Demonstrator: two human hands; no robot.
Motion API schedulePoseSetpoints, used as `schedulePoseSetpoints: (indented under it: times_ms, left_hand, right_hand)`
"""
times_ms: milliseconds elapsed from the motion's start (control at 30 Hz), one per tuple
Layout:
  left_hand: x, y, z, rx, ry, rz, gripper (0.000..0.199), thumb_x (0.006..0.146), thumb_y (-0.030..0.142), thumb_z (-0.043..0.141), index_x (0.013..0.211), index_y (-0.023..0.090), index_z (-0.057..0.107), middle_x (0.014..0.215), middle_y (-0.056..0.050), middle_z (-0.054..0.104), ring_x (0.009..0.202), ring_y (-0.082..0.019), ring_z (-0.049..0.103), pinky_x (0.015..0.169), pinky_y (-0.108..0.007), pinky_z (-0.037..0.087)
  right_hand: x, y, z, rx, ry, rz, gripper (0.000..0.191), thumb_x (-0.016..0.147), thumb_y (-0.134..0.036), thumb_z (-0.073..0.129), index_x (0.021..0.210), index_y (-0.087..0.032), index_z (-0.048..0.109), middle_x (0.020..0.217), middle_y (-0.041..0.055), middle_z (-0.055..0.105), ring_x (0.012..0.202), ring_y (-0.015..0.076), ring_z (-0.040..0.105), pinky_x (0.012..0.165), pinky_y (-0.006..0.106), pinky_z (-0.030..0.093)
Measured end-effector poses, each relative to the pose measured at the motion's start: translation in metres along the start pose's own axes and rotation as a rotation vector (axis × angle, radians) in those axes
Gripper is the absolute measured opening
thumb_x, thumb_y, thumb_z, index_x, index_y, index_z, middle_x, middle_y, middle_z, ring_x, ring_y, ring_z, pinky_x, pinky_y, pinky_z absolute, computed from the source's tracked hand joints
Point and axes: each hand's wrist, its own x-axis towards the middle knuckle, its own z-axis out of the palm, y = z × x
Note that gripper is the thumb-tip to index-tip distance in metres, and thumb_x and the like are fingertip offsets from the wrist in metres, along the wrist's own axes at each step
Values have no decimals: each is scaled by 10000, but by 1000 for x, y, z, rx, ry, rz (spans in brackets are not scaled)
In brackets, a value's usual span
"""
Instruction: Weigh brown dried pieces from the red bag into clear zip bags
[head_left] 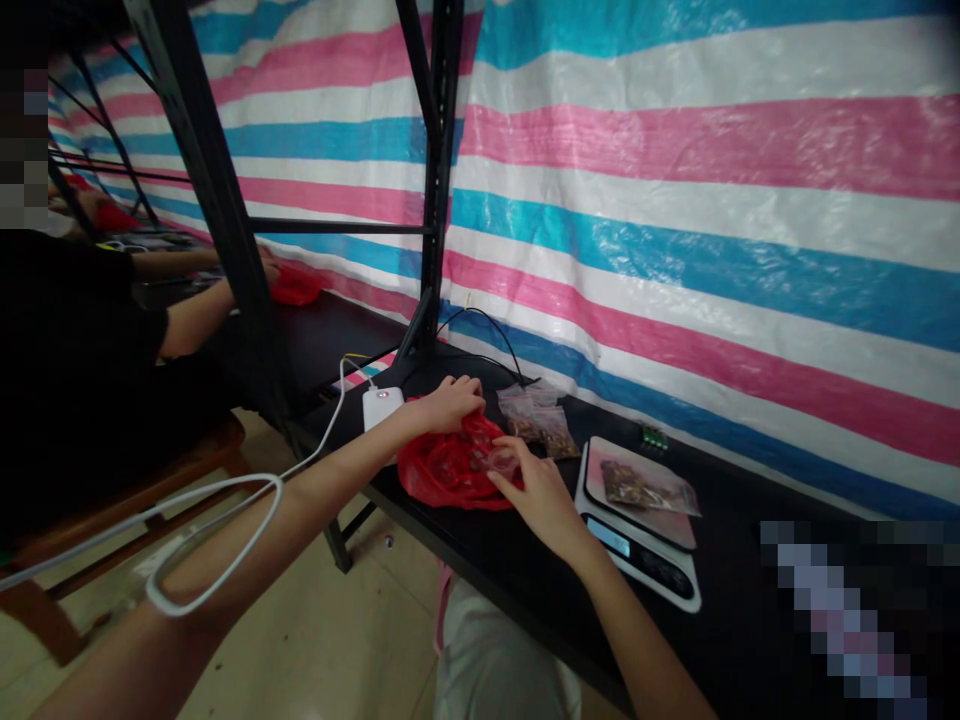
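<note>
A scale [641, 535] carrying a filled packet [637, 485] sits just right of your hands, small clear bags [540, 420] behind. Your left hand [450, 403] pinches the crumpled red bag [450, 470] on the table [750, 600]; your right hand [536, 490], fingers curled, grips its mouth.

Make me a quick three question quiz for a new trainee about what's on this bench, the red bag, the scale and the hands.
1. True or false: the scale platform is bare.
2. Which hand rests on the far edge of the red bag? A) left hand B) right hand C) neither
3. Fill in: the small clear packets lie between the red bag and the ____.

Key
1. False: a clear packet of brownish bits lies on it.
2. A: the left hand is on the far edge; the right hand is at the near right side, fingers on the bag.
3. Scale.
</note>
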Motion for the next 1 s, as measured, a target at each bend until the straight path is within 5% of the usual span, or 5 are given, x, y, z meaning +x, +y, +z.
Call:
schedulePoseSetpoints:
  times_ms: [200, 433, 633, 800, 1000]
  left_hand:
    - [-4, -2, 6, -403, -112, 20, 387, 623, 7, 503, 959, 188, 568, 861, -70, 626, 819, -231, 580, 754, -297, 390]
    - [-1, -4, 18, -651, 22, -17, 334, 471, 311, 772, 744, 216, 606, 535, 25, 575, 458, -154, 514, 526, -224, 395]
    - [2, 2, 16, -518, -3, -43, 43, 624, 206, 657, 651, 205, 623, 635, -23, 628, 599, -173, 584, 624, -230, 413]
    - [-1, 5, 18, -496, 3, -24, 143, 759, 158, 490, 804, 175, 625, 774, -55, 660, 724, -178, 604, 678, -234, 425]
    - [3, 11, 26, -532, -44, -203, 248, 795, 122, 382, 936, 115, 586, 953, -74, 641, 856, -175, 573, 762, -260, 415]
  right_hand:
    - [-1, 9, 5, -50, -24, 52, 263, 775, -238, 564, 1005, -213, 440, 926, 41, 653, 889, 212, 609, 770, 356, 408]
    - [2, 22, 17, -125, 29, 7, 315, 756, -234, 592, 1062, -215, 520, 1032, 78, 603, 977, 246, 554, 824, 410, 428]
    - [3, 26, 20, -225, 47, -31, 422, 751, -229, 608, 1170, -207, 554, 1086, 100, 574, 1025, 274, 519, 854, 424, 433]
    - [1, 27, 18, -286, 29, -32, 451, 764, -237, 600, 1208, -188, 544, 1074, 107, 580, 1010, 265, 518, 852, 407, 432]
    - [1, 25, 17, -322, 21, -30, 465, 781, -238, 584, 1238, -198, 514, 1121, 93, 575, 1055, 246, 502, 857, 375, 412]
